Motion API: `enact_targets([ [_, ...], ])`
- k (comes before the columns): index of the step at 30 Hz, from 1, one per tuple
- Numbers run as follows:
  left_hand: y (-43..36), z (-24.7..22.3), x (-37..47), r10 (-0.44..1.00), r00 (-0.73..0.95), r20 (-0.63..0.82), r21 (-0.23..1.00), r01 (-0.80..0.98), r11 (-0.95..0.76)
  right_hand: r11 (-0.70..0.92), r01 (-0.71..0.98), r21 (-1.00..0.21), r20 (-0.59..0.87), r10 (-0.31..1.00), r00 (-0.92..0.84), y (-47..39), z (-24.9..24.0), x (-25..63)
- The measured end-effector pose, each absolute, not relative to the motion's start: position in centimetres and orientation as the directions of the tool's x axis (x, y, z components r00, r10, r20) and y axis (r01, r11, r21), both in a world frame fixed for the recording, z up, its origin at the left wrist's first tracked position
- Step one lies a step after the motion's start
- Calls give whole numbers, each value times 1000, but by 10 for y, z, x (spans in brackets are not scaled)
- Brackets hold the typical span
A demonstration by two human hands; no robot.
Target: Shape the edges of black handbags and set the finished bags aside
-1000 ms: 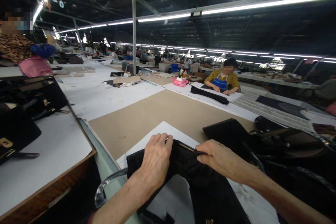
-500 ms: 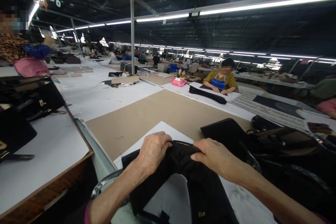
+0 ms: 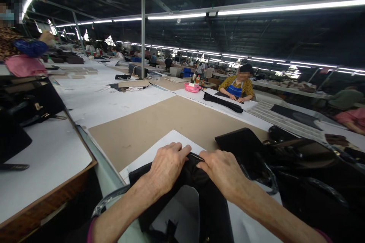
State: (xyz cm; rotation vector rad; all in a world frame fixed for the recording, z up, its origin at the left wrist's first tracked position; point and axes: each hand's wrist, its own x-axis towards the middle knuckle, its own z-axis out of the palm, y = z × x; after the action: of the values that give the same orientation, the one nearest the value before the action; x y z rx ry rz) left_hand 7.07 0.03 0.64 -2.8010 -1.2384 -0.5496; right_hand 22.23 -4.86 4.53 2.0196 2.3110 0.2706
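A black bag piece (image 3: 212, 205) with a large cut-out opening lies in front of me on white paper. My left hand (image 3: 169, 165) pinches its top edge from the left. Close beside it, my right hand (image 3: 219, 167) grips the same edge from the right. Between the two hands a short stretch of the rim shows. The lower part of the piece runs out of the bottom of the view.
Brown board (image 3: 159, 121) covers the table beyond my hands. Black bags (image 3: 308, 159) are piled at the right, and more black bags (image 3: 31, 102) lie at the left. Across the table a person in a yellow top (image 3: 236, 85) handles dark material near a pink basket (image 3: 192, 87).
My right hand has moved left, closer to my left hand, and the rim between them is shorter. The black piece has narrowed and shifted slightly left. The whole view has shifted a little.
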Motion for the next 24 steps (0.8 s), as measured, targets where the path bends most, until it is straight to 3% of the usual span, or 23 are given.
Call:
enact_targets([
  [11, 9, 12, 77, 700, 655, 284, 214, 668, -712, 178, 976, 125, 32, 983, -183, -46, 47, 224],
  [24, 6, 8, 86, 660, 679, 322, 245, 613, -751, 258, 961, 97, 119, 956, -268, -44, 33, 233],
])
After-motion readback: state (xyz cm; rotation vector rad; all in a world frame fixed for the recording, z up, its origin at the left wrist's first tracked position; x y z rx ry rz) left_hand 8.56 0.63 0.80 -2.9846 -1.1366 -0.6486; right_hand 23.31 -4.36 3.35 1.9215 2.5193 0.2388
